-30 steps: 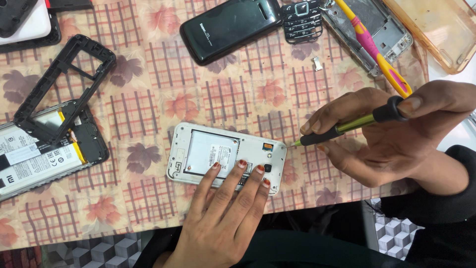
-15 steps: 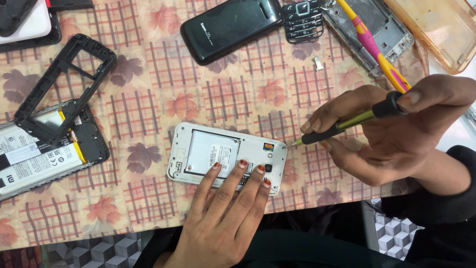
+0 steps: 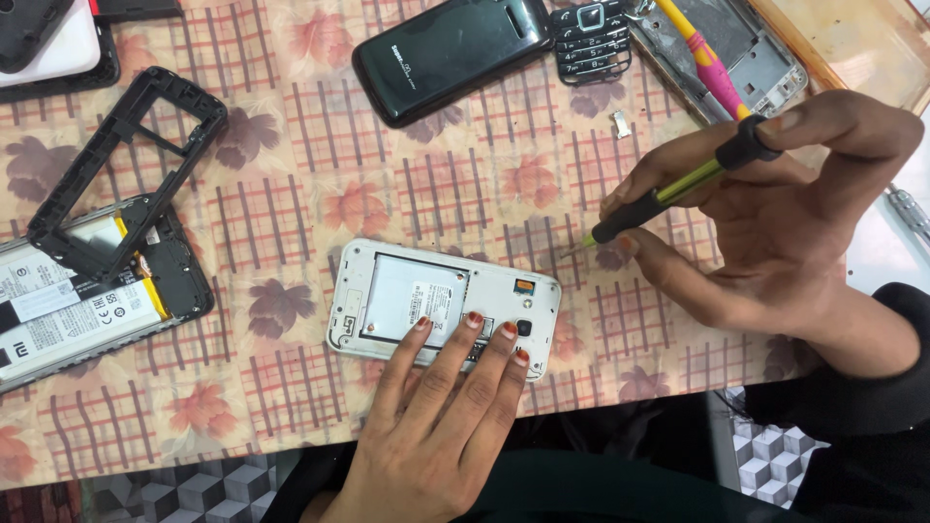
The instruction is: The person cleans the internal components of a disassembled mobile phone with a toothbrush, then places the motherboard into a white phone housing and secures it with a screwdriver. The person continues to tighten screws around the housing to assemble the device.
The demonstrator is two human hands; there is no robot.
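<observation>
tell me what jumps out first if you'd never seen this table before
In the middle lies a white phone with its back cover off, held flat by the fingertips of the left hand. Just right of it, the right hand holds a screwdriver, tip aimed near the phone's upper right corner. At the left edge sits another opened phone, its battery exposed, with a black frame resting partly on it.

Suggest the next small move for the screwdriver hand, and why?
Probably lower the screwdriver tip onto the white phone's right end. The right hand holds it angled, tip just off that edge and above the cloth, while the left hand pins the phone flat.
</observation>
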